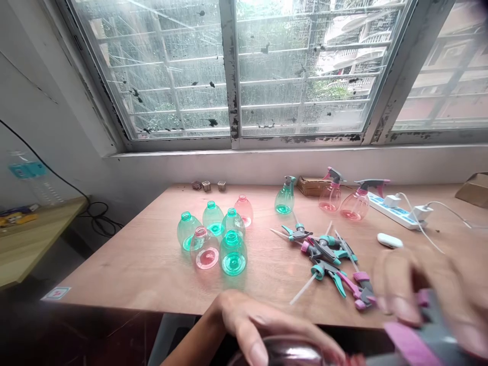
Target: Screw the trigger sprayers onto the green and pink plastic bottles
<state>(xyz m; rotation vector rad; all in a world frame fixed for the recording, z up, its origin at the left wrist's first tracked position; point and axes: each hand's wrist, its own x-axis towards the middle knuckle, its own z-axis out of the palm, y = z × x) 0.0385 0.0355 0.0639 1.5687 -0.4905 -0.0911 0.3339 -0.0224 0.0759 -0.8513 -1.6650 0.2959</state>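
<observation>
At the lower edge, my left hand (255,320) is wrapped over a rounded, see-through pinkish bottle (297,352) lying sideways, its neck toward the right. My right hand (438,284), smeared by motion, grips a grey and pink trigger spray head (415,340). The spray head is close to the bottle's reddish neck; whether they are joined I cannot tell. Just left of my right hand lies a pile of loose spray heads (324,254) with thin tubes, in grey, teal and pink. Several open green bottles (233,254) and two pink bottles (206,251) stand farther left.
Toward the back stand one green spray bottle (284,198) and two pink spray bottles (354,203), fitted with heads. A white power strip (392,211) with cables, a white oval case (389,240) and cardboard boxes (312,186) sit on the wooden table (152,274) below a window.
</observation>
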